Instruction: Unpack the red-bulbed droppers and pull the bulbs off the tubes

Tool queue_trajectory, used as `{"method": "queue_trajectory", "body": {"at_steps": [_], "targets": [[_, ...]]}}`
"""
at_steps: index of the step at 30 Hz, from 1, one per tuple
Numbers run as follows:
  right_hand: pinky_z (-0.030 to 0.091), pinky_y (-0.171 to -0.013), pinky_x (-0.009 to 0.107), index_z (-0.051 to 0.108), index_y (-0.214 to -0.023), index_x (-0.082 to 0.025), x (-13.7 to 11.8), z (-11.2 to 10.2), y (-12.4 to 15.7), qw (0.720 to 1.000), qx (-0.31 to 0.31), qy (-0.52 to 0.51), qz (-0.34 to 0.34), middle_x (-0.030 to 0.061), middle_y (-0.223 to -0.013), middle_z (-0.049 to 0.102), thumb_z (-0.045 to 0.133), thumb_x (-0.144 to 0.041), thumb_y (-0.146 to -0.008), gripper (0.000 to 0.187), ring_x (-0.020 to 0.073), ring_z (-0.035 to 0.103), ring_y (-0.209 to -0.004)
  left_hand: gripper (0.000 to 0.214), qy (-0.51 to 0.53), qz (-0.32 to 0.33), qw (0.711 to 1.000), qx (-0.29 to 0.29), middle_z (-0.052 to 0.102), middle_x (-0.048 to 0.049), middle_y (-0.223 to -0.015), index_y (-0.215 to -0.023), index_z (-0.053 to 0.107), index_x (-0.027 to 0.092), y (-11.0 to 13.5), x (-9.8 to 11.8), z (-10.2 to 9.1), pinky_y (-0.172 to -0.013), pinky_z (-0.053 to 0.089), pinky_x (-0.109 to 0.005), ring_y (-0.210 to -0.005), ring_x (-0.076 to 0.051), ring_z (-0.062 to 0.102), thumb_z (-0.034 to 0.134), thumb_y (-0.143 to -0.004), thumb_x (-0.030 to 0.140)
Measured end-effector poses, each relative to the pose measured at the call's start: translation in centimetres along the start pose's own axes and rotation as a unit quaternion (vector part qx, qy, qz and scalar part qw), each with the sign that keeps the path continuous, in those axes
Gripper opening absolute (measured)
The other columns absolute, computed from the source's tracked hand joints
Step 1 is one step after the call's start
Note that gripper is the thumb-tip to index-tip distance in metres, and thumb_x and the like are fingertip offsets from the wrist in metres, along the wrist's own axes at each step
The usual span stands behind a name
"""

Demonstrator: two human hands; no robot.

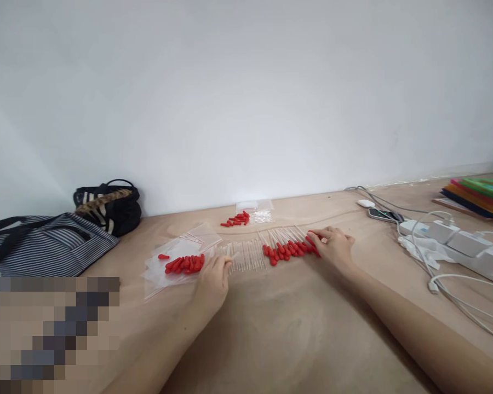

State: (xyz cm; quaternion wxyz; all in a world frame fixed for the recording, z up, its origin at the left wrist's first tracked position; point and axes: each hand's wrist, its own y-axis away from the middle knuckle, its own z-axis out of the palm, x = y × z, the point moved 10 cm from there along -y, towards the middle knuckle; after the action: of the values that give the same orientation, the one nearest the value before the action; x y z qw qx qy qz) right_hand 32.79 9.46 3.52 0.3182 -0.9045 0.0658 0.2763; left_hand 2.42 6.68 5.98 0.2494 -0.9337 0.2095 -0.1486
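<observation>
My left hand (213, 278) is closed, fingertips together at the left end of a row of thin, pale sticks (248, 257). Whatever sits in those fingertips is too small to make out. Just left of it, a pile of red bulb-shaped caps (184, 265) lies on clear plastic bags (158, 273). My right hand (332, 246) pinches a red-capped stick (313, 241) at the right end of a row of similar red-capped sticks (285, 250). Their thin shafts point toward the wall, the red ends toward me.
More red caps (236, 220) lie near the wall beside a clear bag of pale sticks (261, 212). Striped bag (53, 246) and black bag (125, 210) stand left. At right are a white power strip (468, 243), cables (456, 276), a dark device (384, 214) and coloured stacked items (479, 194).
</observation>
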Motion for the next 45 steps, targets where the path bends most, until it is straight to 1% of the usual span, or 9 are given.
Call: {"method": "queue_trajectory", "body": {"at_steps": [3, 6, 12, 18, 24, 30, 37, 42, 45], "targets": [[0.018, -0.078, 0.04, 0.067, -0.078, -0.024, 2.7, 0.5, -0.8, 0.995, -0.025, 0.062, 0.07, 0.0044, -0.073, 0.064, 0.044, -0.045, -0.077, 0.032, 0.0232, 0.05, -0.081, 0.021, -0.041, -0.08, 0.992, -0.089, 0.062, -0.0049, -0.082, -0.081, 0.055, 0.016, -2.3, -1.5, 1.4, -0.069, 0.041, -0.026, -0.08, -0.017, 0.057, 0.035, -0.087, 0.017], [0.018, -0.078, 0.04, 0.065, -0.076, -0.023, 3.4, 1.1, -0.9, 0.99, -0.054, 0.097, 0.086, 0.0038, -0.073, 0.065, 0.045, -0.045, -0.075, 0.03, 0.0236, 0.05, -0.082, 0.023, -0.093, -0.113, 0.976, -0.161, 0.064, -0.0078, -0.079, -0.075, 0.058, 0.015, -4.1, -2.4, 3.2, -0.068, 0.041, -0.028, -0.078, -0.02, 0.06, 0.037, -0.085, 0.017], [0.019, -0.075, 0.04, 0.065, -0.073, -0.022, 3.1, 1.2, -0.8, 0.987, -0.058, 0.133, 0.069, 0.0052, -0.078, 0.064, 0.045, -0.049, -0.074, 0.033, 0.0242, 0.049, -0.083, 0.02, -0.138, -0.151, 0.959, -0.197, 0.065, -0.0171, -0.083, -0.082, 0.062, 0.01, -5.0, -3.5, 5.8, -0.068, 0.044, -0.032, -0.082, -0.026, 0.062, 0.043, -0.077, 0.011], [0.018, -0.074, 0.037, 0.067, -0.074, -0.024, 0.1, 1.2, -0.3, 0.994, -0.047, 0.095, -0.021, 0.0045, -0.079, 0.064, 0.045, -0.049, -0.076, 0.034, 0.0214, 0.048, -0.083, 0.022, -0.154, -0.162, 0.953, -0.203, 0.065, -0.0193, -0.086, -0.087, 0.061, 0.008, -5.0, -3.3, 5.8, -0.067, 0.046, -0.033, -0.083, -0.028, 0.063, 0.041, -0.077, 0.01], [0.019, -0.071, 0.034, 0.069, -0.072, -0.026, -2.5, 2.5, 0.9, 0.984, -0.097, 0.128, -0.083, 0.0038, -0.077, 0.063, 0.045, -0.049, -0.079, 0.034, 0.0187, 0.047, -0.081, 0.021, -0.14, -0.111, 0.971, -0.156, 0.062, -0.0122, -0.097, -0.095, 0.056, 0.014, -3.2, -1.4, 4.1, -0.075, 0.044, -0.032, -0.09, -0.023, 0.059, 0.039, -0.082, 0.015], [0.018, -0.07, 0.035, 0.067, -0.067, -0.023, -2.7, 3.1, 1.2, 0.975, -0.111, 0.167, -0.095, 0.0038, -0.076, 0.063, 0.045, -0.038, -0.082, 0.031, 0.0191, 0.047, -0.082, 0.013, 0.012, 0.065, 0.996, -0.054, 0.061, -0.0053, -0.082, -0.089, 0.054, 0.017, 1.6, 2.4, 2.9, -0.065, 0.047, -0.029, -0.074, -0.018, 0.06, 0.043, -0.082, 0.02], [0.018, -0.071, 0.034, 0.066, -0.071, -0.02, -3.4, 0.5, 1.2, 0.99, -0.007, 0.109, -0.091, 0.0038, -0.074, 0.063, 0.043, -0.034, -0.084, 0.03, 0.0172, 0.047, -0.078, 0.014, 0.01, 0.102, 0.994, 0.037, 0.059, -0.0048, -0.075, -0.083, 0.057, 0.017, 2.3, 3.1, 1.1, -0.066, 0.046, -0.03, -0.073, -0.018, 0.057, 0.044, -0.082, 0.021], [0.018, -0.077, 0.034, 0.065, -0.077, -0.023, -9.4, 0.1, 4.5, 0.967, -0.035, -0.007, -0.254, 0.0011, -0.078, 0.063, 0.043, -0.031, -0.086, 0.025, 0.0147, 0.048, -0.077, 0.024, -0.08, 0.146, 0.978, 0.128, 0.061, -0.0104, -0.095, -0.101, 0.059, 0.017, 2.5, 5.1, -1.5, -0.081, 0.04, -0.036, -0.09, -0.023, 0.054, 0.048, -0.081, 0.024], [0.02, -0.078, 0.034, 0.063, -0.078, -0.022, -12.6, 1.1, 7.5, 0.938, -0.072, -0.056, -0.335, 0.0006, -0.076, 0.062, 0.043, -0.027, -0.086, 0.022, 0.0139, 0.048, -0.076, 0.025, -0.117, 0.206, 0.963, 0.126, 0.062, -0.0091, -0.103, -0.106, 0.059, 0.02, 3.0, 6.7, -1.2, -0.087, 0.035, -0.038, -0.097, -0.023, 0.053, 0.047, -0.083, 0.023]]}}
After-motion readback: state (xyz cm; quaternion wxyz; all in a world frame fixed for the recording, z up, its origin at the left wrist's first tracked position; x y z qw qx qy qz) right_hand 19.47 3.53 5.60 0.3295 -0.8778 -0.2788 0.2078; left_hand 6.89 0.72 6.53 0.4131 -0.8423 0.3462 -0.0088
